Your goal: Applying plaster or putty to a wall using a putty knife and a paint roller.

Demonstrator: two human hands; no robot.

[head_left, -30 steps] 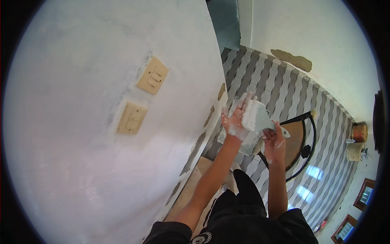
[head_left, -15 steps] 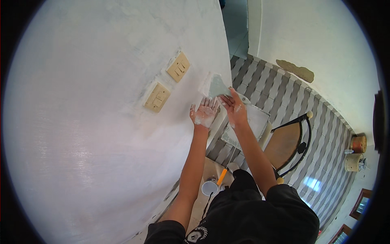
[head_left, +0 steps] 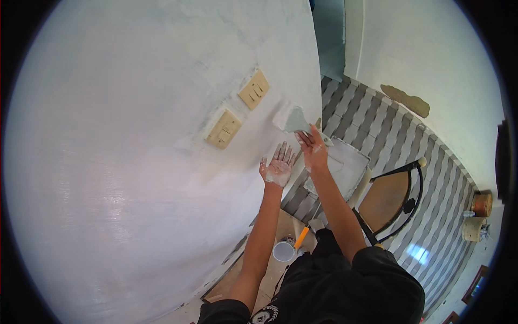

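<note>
My right hand [head_left: 314, 151] grips a putty knife [head_left: 294, 120] by its handle. White paste coats the outer edge of its wide grey-green blade, which is tilted up beside the wall [head_left: 145, 162]. Just left of and below it, my left hand [head_left: 279, 168] is held palm up with its fingers spread. White smears cover that palm and the fingers, and it holds nothing. Two cream switch plates, an upper one [head_left: 254, 89] and a lower one [head_left: 223, 129], sit on the wall left of the blade, with rough whitish filler around them.
Behind my right forearm lies a paste-smeared pale board [head_left: 349, 162]. A black-framed chair [head_left: 386, 200] stands to the right on the patterned tile floor [head_left: 426, 216]. Near my legs are a white tub [head_left: 284, 251] and an orange-handled tool [head_left: 302, 237]. The far wall has a bare patch [head_left: 406, 100].
The putty knife has moved up and away from my left palm, leaving a gap between them. The whole view has shifted, so the switch plates appear farther right.
</note>
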